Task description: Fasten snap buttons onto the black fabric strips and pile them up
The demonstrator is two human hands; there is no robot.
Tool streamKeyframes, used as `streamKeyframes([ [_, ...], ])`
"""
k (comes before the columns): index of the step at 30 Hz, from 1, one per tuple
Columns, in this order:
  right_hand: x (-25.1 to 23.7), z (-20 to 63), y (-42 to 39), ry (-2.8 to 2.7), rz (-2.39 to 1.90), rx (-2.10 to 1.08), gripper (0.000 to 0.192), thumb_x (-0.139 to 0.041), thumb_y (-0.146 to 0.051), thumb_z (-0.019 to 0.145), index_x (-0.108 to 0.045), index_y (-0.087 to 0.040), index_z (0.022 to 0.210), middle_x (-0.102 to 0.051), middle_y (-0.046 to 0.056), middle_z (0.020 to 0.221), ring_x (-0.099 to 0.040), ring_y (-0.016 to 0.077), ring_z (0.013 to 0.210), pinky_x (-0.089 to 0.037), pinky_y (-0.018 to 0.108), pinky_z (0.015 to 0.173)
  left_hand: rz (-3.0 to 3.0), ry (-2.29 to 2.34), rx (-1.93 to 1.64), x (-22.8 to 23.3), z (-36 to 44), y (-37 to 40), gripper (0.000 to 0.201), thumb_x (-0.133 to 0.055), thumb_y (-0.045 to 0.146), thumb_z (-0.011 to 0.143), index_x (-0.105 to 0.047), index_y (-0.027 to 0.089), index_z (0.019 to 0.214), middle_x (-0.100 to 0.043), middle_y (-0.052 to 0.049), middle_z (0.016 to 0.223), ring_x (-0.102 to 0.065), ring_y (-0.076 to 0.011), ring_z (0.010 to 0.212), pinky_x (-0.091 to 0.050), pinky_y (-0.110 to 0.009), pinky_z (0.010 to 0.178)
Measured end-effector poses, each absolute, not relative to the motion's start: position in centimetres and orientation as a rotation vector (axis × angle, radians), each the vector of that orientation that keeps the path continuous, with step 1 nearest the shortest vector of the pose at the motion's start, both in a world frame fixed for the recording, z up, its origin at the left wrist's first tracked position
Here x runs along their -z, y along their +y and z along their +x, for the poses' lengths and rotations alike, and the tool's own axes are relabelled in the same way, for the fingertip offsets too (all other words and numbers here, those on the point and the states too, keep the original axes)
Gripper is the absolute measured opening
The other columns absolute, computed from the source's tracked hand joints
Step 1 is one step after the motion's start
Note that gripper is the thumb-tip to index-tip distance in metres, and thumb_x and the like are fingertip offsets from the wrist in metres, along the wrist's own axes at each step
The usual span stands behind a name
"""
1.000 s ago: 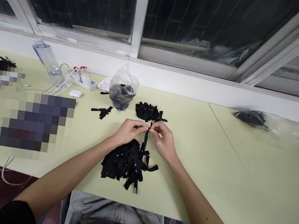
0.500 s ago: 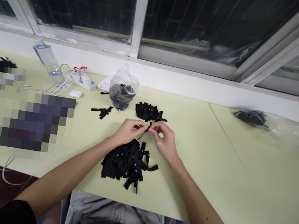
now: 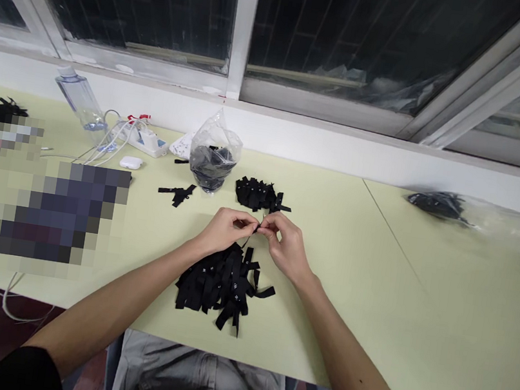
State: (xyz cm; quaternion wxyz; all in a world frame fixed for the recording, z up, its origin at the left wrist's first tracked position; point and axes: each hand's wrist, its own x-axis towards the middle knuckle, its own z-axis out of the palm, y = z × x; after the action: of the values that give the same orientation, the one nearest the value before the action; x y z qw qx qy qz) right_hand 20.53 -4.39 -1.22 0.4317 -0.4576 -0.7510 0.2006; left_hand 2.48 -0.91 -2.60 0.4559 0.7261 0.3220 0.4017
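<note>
My left hand and my right hand meet fingertip to fingertip above the table, both pinching one black fabric strip that is mostly hidden between the fingers. Just below the hands lies a loose pile of black strips with small white marks. A smaller, neater heap of black strips sits just beyond the hands.
A clear plastic bag with black strips stands behind the heap, and a stray strip lies to its left. A water bottle, power strip with cables and white earbud case sit at the left. Another bag lies at the right.
The strip hung down long between my hands a second ago; now it is gathered up short between my fingertips. My hands have barely shifted.
</note>
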Motion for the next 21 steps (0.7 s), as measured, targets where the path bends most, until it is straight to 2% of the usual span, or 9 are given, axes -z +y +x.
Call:
streamKeyframes([
  [4, 1.5, 20.6, -4.4, -1.936, -1.108, -0.45, 0.012, -0.048, -0.021, 0.094, -0.056, -0.024, 0.085, -0.059, 0.005, 0.084, -0.054, 0.0199, 0.072, -0.043, 0.034, 0.066, 1.716, 0.763, -0.975, 3.1, 2.6, -0.7, 0.025, -0.059, 0.033, 0.087, -0.072, 0.013, 0.082, -0.069, -0.004, 0.081, -0.062, -0.0163, 0.076, -0.048, -0.025, 0.07],
  [9, 1.6, 20.8, -4.1, -1.959, -1.126, -0.384, 0.013, -0.046, -0.019, 0.094, -0.055, -0.024, 0.086, -0.057, 0.005, 0.084, -0.052, 0.0192, 0.071, -0.043, 0.033, 0.065, 1.626, 0.738, -0.989, 3.2, 3.0, -0.5, 0.025, -0.059, 0.037, 0.088, -0.069, 0.013, 0.087, -0.066, -0.004, 0.081, -0.059, -0.0146, 0.075, -0.048, -0.025, 0.073],
  [16, 2.1, 20.8, -4.1, -2.092, -1.141, -0.31, 0.016, -0.042, -0.016, 0.095, -0.055, -0.024, 0.092, -0.058, 0.006, 0.091, -0.057, 0.0202, 0.079, -0.045, 0.033, 0.07, 1.483, 0.699, -0.922, 3.0, 3.5, -0.8, 0.025, -0.052, 0.04, 0.093, -0.057, 0.016, 0.086, -0.058, -0.001, 0.078, -0.057, -0.0122, 0.071, -0.047, -0.023, 0.067],
  [21, 2.5, 20.6, -4.2, -2.154, -1.159, -0.272, 0.017, -0.041, -0.016, 0.096, -0.056, -0.024, 0.095, -0.059, 0.007, 0.096, -0.057, 0.0216, 0.083, -0.046, 0.035, 0.073, 1.569, 0.762, -0.918, 3.4, 3.3, -0.8, 0.024, -0.048, 0.041, 0.095, -0.051, 0.018, 0.086, -0.05, 0.002, 0.074, -0.048, -0.0094, 0.062, -0.041, -0.021, 0.06],
])
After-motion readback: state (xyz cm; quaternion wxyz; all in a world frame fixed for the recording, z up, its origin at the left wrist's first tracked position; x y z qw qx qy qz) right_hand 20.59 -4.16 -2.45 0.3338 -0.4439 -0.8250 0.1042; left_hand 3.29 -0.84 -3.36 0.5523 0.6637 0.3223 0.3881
